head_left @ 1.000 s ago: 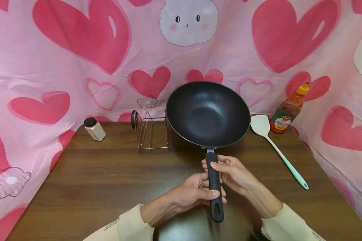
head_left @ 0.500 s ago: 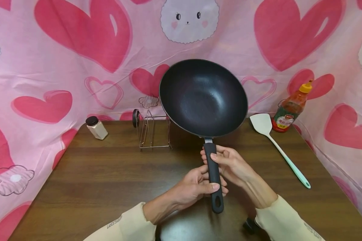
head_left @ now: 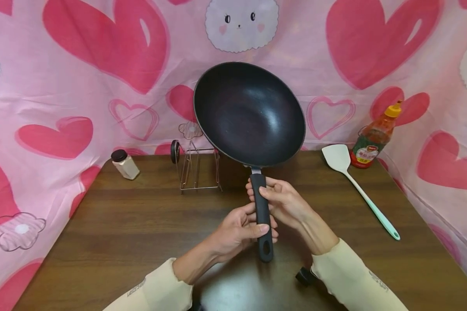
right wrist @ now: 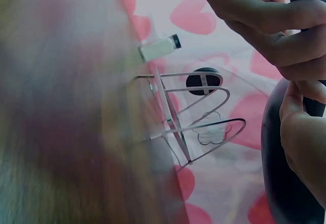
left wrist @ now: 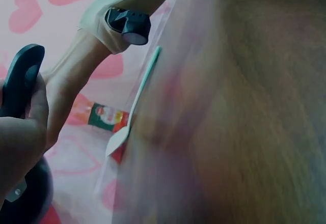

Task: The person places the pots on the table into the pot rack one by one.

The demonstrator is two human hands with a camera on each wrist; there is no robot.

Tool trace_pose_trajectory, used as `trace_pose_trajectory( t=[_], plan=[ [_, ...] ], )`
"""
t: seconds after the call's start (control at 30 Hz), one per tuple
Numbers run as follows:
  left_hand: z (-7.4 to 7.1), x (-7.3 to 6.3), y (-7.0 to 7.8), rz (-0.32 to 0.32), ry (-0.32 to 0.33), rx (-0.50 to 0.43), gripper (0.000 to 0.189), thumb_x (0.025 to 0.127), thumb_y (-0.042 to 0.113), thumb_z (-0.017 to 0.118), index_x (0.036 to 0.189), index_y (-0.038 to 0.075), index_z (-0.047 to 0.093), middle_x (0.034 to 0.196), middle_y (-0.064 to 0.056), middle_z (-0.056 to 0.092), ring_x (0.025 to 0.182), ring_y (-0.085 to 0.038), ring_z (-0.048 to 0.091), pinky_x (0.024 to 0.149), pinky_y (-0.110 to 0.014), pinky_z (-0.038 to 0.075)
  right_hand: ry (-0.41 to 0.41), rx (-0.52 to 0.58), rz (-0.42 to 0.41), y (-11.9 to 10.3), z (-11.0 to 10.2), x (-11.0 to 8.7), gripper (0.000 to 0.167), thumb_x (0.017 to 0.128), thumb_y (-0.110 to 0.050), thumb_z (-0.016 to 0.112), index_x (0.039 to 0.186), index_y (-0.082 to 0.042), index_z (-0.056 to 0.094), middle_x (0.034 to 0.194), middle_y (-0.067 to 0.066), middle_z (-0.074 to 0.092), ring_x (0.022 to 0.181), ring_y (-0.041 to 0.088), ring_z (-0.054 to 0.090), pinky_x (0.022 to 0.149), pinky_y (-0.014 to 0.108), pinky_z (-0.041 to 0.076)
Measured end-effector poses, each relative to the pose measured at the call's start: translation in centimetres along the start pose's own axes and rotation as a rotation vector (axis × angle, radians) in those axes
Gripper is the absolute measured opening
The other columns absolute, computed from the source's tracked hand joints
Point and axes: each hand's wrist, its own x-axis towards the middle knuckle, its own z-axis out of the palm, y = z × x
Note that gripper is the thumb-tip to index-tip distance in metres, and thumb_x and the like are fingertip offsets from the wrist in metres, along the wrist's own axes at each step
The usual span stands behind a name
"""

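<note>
A black wok (head_left: 253,116) is held up above the table, its dark inside tilted toward me. My left hand (head_left: 237,231) grips the lower part of the black handle (head_left: 262,207), thumb across its top. Higher up, close to the pan, my right hand (head_left: 286,201) holds the same handle with its thumb on top and fingers behind. In the left wrist view the handle end (left wrist: 23,76) shows beside the left hand (left wrist: 20,147). The right wrist view has the fingers of both hands around the handle, with the wok's outer side (right wrist: 290,158) below them.
A wire rack (head_left: 196,168) with a black knob stands behind, left of the wok. Farther left is a small black-capped jar (head_left: 125,165). To the right lie a white and mint spatula (head_left: 359,188) and a red sauce bottle (head_left: 373,138). A heart-patterned cloth (head_left: 113,56) surrounds the wooden table (head_left: 140,224).
Both hands have raised the wok and shifted it a little to the left. It now tilts more toward me. The grip on the handle stays the same.
</note>
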Motion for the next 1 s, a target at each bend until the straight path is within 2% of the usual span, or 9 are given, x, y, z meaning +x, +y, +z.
trace_pose_trajectory(
  t=[0.2, 0.37, 0.5, 0.63, 1.0],
  plan=[
    [-0.8, -0.8, 0.9, 0.01, 0.03, 0.05, 0.051, 0.098, 0.001, 0.06, 0.141, -0.014, 0.037, 0.111, -0.011, 0.063, 0.097, -0.021, 0.069, 0.091, -0.042, 0.056, -0.015, 0.019, -0.011, 0.5, 0.8, 1.3, 0.025, 0.103, 0.001, 0.048, 0.127, 0.003, 0.057, 0.118, 0.012, 0.063, 0.108, 0.02, 0.063, 0.098, 0.03, 0.05],
    [-1.4, -1.4, 1.6, -0.007, 0.067, 0.069, 0.051, 0.098, 0.0, 0.06, 0.142, -0.013, 0.037, 0.11, -0.011, 0.063, 0.096, -0.022, 0.069, 0.091, -0.041, 0.056, -0.033, 0.015, -0.003, 0.7, 1.4, 2.4, 0.026, 0.102, 0.003, 0.045, 0.125, 0.002, 0.057, 0.116, 0.012, 0.064, 0.107, 0.021, 0.063, 0.097, 0.03, 0.051],
    [-1.8, -2.0, 2.2, 0.009, 0.084, 0.097, 0.051, 0.098, 0.0, 0.06, 0.142, -0.013, 0.037, 0.11, -0.012, 0.063, 0.096, -0.021, 0.069, 0.089, -0.04, 0.056, -0.048, 0.024, -0.01, 0.9, 2.1, 3.4, 0.027, 0.102, 0.005, 0.042, 0.124, 0.003, 0.057, 0.114, 0.012, 0.065, 0.105, 0.02, 0.064, 0.096, 0.029, 0.051],
    [-2.4, -2.6, 3.0, 0.021, 0.093, 0.126, 0.05, 0.098, -0.002, 0.059, 0.142, -0.014, 0.037, 0.11, -0.014, 0.063, 0.096, -0.023, 0.07, 0.088, -0.04, 0.057, -0.066, 0.06, -0.013, 1.3, 2.8, 4.5, 0.028, 0.102, 0.007, 0.037, 0.122, 0.004, 0.057, 0.111, 0.011, 0.066, 0.103, 0.02, 0.064, 0.093, 0.027, 0.051],
    [-3.8, -4.6, 4.8, 0.006, 0.16, 0.186, 0.051, 0.098, -0.002, 0.059, 0.142, -0.015, 0.038, 0.11, -0.014, 0.064, 0.096, -0.021, 0.07, 0.087, -0.038, 0.057, -0.115, 0.164, -0.042, 2.9, 4.5, 6.8, 0.028, 0.102, 0.007, 0.035, 0.121, 0.006, 0.055, 0.112, 0.013, 0.064, 0.1, 0.018, 0.065, 0.089, 0.024, 0.052]
  ],
)
